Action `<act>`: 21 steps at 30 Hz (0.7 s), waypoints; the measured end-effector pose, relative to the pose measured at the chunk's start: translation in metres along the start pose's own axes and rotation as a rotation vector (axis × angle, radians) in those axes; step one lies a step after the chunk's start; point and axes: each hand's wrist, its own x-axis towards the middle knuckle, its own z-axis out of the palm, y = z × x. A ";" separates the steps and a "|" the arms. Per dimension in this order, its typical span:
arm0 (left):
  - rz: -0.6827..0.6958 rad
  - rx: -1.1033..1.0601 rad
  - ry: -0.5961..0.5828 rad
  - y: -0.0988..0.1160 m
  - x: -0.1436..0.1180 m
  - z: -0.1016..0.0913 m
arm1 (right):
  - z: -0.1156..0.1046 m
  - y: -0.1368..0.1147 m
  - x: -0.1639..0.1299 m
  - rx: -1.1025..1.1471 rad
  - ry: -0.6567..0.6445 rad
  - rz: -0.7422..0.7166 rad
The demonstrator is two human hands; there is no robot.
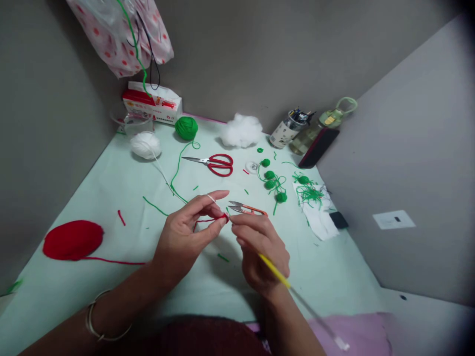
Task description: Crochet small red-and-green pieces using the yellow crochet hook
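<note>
My left hand (pixel 189 232) pinches a small red crochet piece (pixel 223 217) between thumb and fingers, with white yarn running over the raised index finger. My right hand (pixel 261 247) is closed around a crochet hook (pixel 273 269) with a yellow grip, its tip at the red piece and its metal shaft pointing down right. A red yarn strand trails to the red yarn ball (pixel 73 240) on the left. The white yarn leads back to a white ball (pixel 145 145). Just behind my right hand lie orange thread snips (pixel 248 208).
Red-handled scissors (pixel 219 165), a green yarn ball (pixel 186 128) and white stuffing (pixel 242 131) lie farther back. Small green crocheted balls (pixel 269 183) and yarn scraps are on the right. A pen holder (pixel 284 131), bottle (pixel 308 136) and tissue pack (pixel 156 106) stand along the walls.
</note>
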 end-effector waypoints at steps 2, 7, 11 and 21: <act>-0.002 -0.015 -0.004 0.001 -0.001 0.000 | 0.001 0.001 0.000 0.105 0.044 0.074; -0.052 -0.125 -0.017 0.001 -0.005 0.004 | 0.006 0.000 0.001 0.184 0.118 0.143; -0.116 -0.243 -0.069 -0.003 -0.004 0.004 | 0.007 0.002 0.000 0.281 0.136 0.262; -0.111 -0.093 -0.321 0.009 0.006 -0.009 | 0.003 0.012 0.002 0.556 0.116 0.450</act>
